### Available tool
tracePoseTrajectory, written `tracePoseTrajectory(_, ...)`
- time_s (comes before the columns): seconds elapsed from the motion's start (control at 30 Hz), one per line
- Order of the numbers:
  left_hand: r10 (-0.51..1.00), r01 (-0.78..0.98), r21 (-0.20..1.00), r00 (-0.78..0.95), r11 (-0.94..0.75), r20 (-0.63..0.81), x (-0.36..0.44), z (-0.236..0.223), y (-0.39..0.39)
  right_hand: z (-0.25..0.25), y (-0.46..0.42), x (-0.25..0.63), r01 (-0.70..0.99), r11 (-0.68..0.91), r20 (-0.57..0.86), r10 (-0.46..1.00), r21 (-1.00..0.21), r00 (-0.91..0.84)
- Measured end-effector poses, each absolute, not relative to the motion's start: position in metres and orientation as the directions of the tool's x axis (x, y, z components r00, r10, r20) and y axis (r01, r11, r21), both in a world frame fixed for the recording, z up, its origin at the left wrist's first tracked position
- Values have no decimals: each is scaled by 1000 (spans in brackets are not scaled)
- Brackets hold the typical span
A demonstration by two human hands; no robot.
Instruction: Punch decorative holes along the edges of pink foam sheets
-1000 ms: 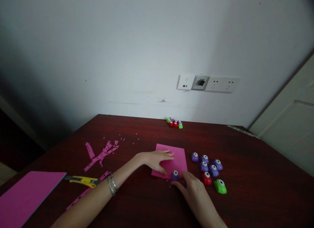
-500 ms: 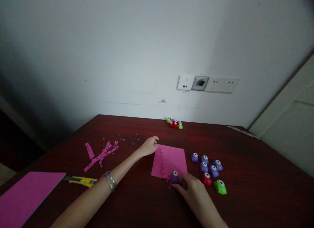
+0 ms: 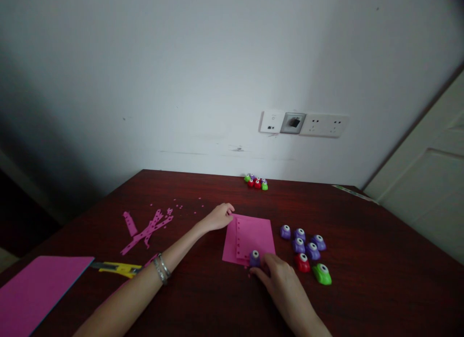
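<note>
A small pink paper square (image 3: 253,235) lies on the dark wooden table (image 3: 362,259), with a row of punched holes along its left side. My left hand (image 3: 217,216) pinches the paper's far left corner, fingers closed on it. My right hand (image 3: 277,274) grips a small purple punch (image 3: 254,258) that sits on the paper's near edge. Tiny pink bits lie just in front of it.
Several small punches, purple, red (image 3: 301,263) and green (image 3: 322,273), cluster right of the paper. Another small cluster (image 3: 256,182) sits by the wall. Pink punched strips (image 3: 148,228), a yellow utility knife (image 3: 116,268) and a large pink sheet (image 3: 32,293) lie at the left.
My left hand lifted off the flat paper and moved to its far left corner, uncovering the row of holes. The right hand stayed on the purple punch, which shifted slightly left along the edge.
</note>
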State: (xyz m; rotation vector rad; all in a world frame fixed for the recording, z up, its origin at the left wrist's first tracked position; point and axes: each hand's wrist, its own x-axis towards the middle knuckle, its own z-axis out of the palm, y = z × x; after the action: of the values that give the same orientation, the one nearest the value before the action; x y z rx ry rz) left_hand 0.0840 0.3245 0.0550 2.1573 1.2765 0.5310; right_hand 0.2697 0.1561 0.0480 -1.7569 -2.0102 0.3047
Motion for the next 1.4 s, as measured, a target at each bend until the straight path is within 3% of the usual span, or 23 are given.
tracePoseTrajectory(0.27,892,660,658,451,-363,39,83,67,318,49,157,274,845,154,166,983,-513,-79)
tracePoseTrajectory(0.43,909,638,665,384,-389,163,88,83,311,62,161,285,698,50,37,999,-714,-34)
tracePoseTrajectory(0.57,793,577,779,582,-246,-180,97,93,296,68,172,293,484,-191,-274,956,-854,-107)
tracePoseTrajectory(0.63,682,573,807,649,-146,-337,101,96,285,69,178,294,392,-327,-404,905,-860,-133)
tracePoseTrajectory(0.7,600,558,826,690,-83,-405,105,98,274,69,182,292,333,-397,-460,877,-855,-135)
tracePoseTrajectory(1.0,528,527,814,632,244,-567,110,85,241,56,183,282,367,-375,-449,883,-851,-139)
tracePoseTrajectory(1.4,578,525,806,579,275,-575,121,75,225,53,186,274,373,-254,-328,933,-892,-150)
